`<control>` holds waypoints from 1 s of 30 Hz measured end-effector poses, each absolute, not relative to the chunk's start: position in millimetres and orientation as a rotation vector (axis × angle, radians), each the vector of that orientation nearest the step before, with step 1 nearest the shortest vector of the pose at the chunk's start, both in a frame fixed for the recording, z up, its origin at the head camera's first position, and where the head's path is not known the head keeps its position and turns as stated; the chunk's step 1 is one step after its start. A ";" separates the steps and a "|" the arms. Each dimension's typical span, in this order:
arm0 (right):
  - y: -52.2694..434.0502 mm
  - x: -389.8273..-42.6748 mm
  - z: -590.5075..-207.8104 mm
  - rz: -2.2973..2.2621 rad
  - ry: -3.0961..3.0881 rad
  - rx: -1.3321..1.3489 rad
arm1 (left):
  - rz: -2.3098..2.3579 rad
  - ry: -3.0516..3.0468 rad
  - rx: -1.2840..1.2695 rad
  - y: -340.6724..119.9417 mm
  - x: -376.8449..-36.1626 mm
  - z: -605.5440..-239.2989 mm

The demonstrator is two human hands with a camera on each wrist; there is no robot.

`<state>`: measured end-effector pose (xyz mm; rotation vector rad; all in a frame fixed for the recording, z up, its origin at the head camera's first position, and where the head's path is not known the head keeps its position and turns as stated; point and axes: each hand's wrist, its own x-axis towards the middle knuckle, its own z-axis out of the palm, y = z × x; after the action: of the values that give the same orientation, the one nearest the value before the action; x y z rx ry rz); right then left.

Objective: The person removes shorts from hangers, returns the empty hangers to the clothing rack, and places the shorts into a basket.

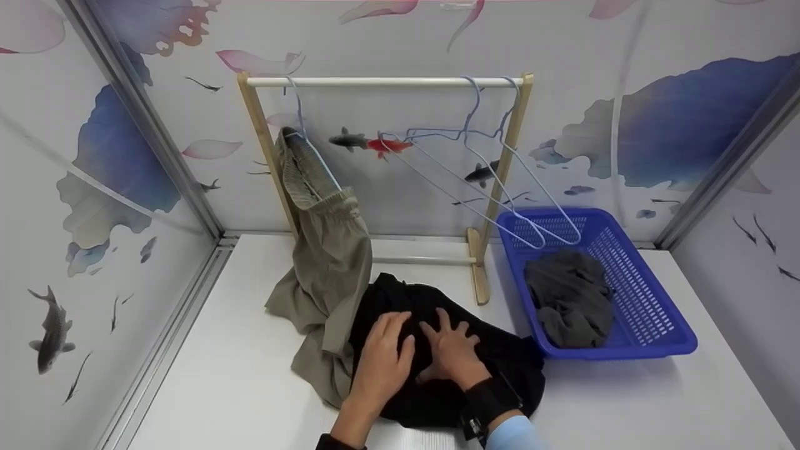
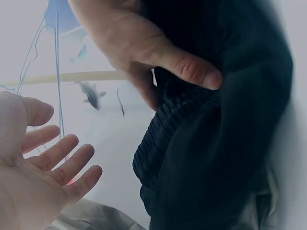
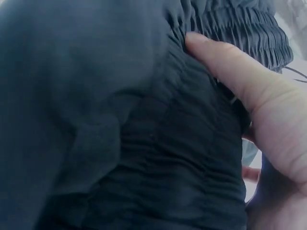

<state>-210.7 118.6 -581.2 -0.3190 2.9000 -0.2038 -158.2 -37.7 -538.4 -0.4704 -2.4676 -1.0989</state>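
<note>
Here, both hands rest side by side on one black garment (image 1: 437,350) that lies crumpled on the white tabletop (image 1: 250,387), in front of the wooden rack (image 1: 387,81). The left hand (image 1: 381,362) lies flat on the cloth with its fingers straight and close together; the right hand (image 1: 451,350) lies just beside it with its fingers spread, pressing down on the fabric. In the right wrist view the thumb sits against the garment's gathered elastic waistband (image 3: 230,28).

One khaki pair of trousers (image 1: 325,262) hangs from a hanger (image 1: 306,144) at the left end of the rack, its lower part trailing onto the tabletop and touching the black garment. Two bare light-blue hangers (image 1: 487,144) hang at the right end of the rail. One blue basket (image 1: 650,325) stands at the right, just beside the black garment, with one dark grey garment (image 1: 572,297) inside.
</note>
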 end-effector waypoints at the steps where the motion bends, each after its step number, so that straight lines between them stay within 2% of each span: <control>1: 120.0 -210.8 -580.7 -0.203 2.900 -0.311 | -1.094 -2.472 -0.477 -36.4 -157.6 -539.1; 18: 148.4 -213.3 -576.4 -0.416 2.881 -0.181 | -1.094 -2.463 -0.530 -27.6 -153.2 -541.8; 25: 168.0 -209.4 -581.0 -0.525 3.052 -0.395 | -1.081 -2.448 -0.530 -26.5 -152.4 -541.8; 30: 181.1 -205.8 -581.1 -0.726 3.046 -0.421 | -1.062 -2.400 -0.552 -26.2 -152.2 -543.3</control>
<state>-205.8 181.1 -581.1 -0.4212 3.0460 -0.7257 -152.2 -26.2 -543.3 -0.5520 -2.3999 -1.0624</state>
